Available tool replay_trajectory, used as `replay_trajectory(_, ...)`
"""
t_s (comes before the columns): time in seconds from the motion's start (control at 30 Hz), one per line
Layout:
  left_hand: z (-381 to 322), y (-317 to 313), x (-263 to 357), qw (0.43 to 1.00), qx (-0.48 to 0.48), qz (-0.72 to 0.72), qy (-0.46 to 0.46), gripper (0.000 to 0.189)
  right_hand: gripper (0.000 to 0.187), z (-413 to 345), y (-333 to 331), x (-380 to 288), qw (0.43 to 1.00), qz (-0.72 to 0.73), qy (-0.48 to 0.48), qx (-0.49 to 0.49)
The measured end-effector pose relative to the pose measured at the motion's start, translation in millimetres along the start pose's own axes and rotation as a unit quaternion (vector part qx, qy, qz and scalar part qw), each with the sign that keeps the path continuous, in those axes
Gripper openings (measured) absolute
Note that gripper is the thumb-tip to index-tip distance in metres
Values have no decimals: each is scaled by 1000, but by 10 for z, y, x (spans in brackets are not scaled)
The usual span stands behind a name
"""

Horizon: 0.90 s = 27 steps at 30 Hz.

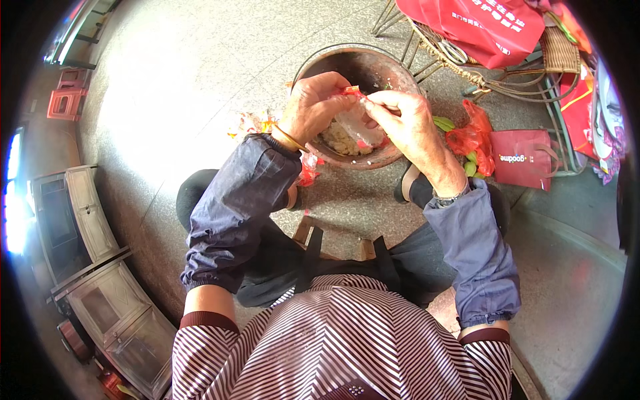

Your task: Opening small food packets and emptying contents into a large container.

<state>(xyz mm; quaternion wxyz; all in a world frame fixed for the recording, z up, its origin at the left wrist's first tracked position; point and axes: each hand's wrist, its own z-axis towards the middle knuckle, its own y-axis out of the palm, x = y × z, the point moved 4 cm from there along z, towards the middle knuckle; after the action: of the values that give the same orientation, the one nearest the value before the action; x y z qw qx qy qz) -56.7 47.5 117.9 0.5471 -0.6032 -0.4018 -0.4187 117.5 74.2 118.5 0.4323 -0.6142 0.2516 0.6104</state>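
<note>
Both of my hands are over a round brown basin [345,161] on the floor between my feet. They grip the red upper edge of a clear plastic packet [361,125] with whitish contents. My left hand [320,102] pinches the edge between thumb and fingers. On the other side, my right hand [407,120] pinches the same edge, its lower fingers curled beside the packet. Below the packet, a pale lumpy mass [341,140] lies in the basin. White bits stick to the basin's inner wall. My hands and the packet hide part of the inside.
Crumpled red-and-clear wrappers [310,167] lie by the basin. To the right are a red plastic bag [472,137], green leaves [470,164] and a maroon carrier bag [520,157]. A wicker chair [460,65] holds a large red bag [480,30] and scissors [452,51]. Cabinets [107,300] stand left.
</note>
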Motion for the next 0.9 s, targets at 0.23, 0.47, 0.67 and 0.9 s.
replay_trajectory(0.23,-26,-21,-60,999,36,-19,3,14,17,27,-19,-20,990,-138,-37,19)
replay_trajectory(0.47,-42,-40,-8,993,117,12,30,15,21,-11,-17,-158,995,-90,-14,32)
replay_trajectory(0.67,-84,107,129,979,147,110,92,17,20,32,6,-169,986,-154,-45,49)
replay_trajectory(0.9,-104,145,185,968,123,175,133,14,18,58,-26,25,998,-46,-25,17)
